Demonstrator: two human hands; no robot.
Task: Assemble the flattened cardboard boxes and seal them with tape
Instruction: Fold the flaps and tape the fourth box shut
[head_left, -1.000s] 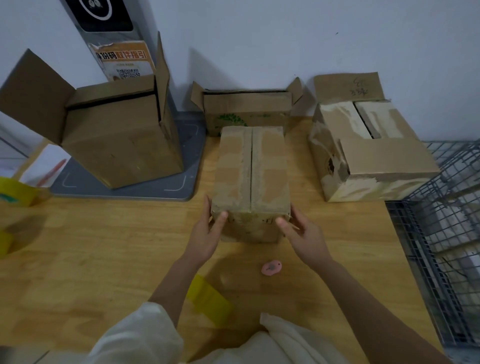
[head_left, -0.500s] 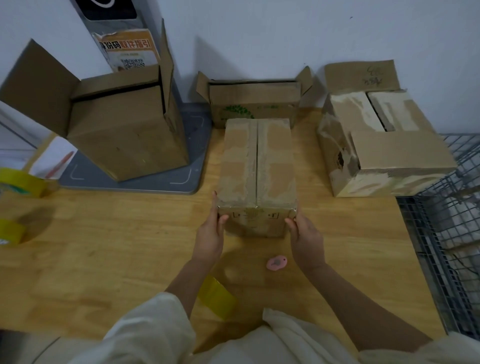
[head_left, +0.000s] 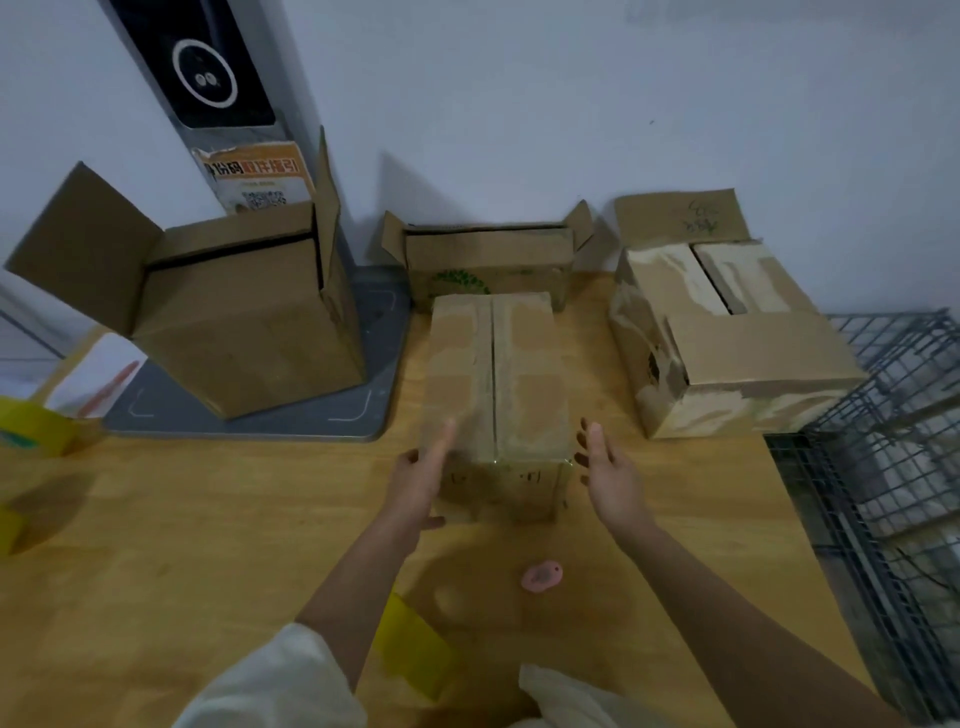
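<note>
Both hands, left hand (head_left: 422, 475) and right hand (head_left: 609, 470), flank the middle box (head_left: 496, 384) at frame centre with straight fingers, holding nothing. Its flaps are closed; the seam looks untaped, so sealing remains.

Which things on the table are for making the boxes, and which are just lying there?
For the job: middle box, open box, back box, right box, yellow tape.

Just lying about: pink thing, wire basket, grey tray.
</note>
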